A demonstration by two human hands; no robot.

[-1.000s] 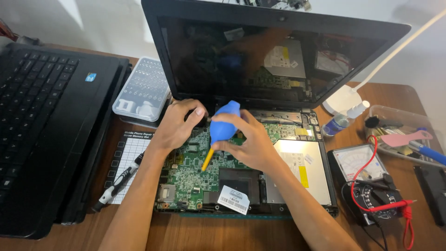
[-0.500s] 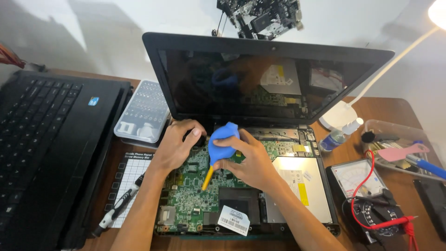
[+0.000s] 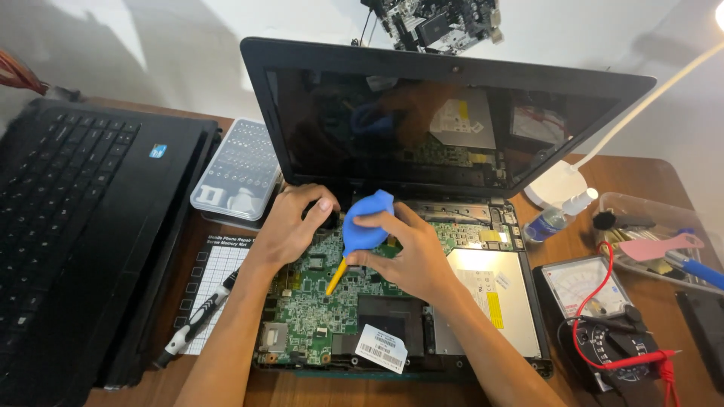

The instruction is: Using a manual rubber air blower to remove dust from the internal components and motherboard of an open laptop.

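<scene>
Squeezing blue air blower (image 3: 367, 223) in right hand (image 3: 411, 252), yellow nozzle close over green motherboard (image 3: 317, 305) mid-desk; left hand (image 3: 290, 226) curled, bracing on board. Could scrape components if tip dips.

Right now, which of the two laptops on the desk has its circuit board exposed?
The opened laptop under both hands, its green motherboard bare and its screen raised. The black laptop at left still shows its keyboard.

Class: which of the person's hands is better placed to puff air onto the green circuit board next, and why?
The right hand: it already grips the blue rubber air-blower bulb, whose yellow nozzle points down at the green circuit board. The left hand only rests at the board's upper edge.
</scene>
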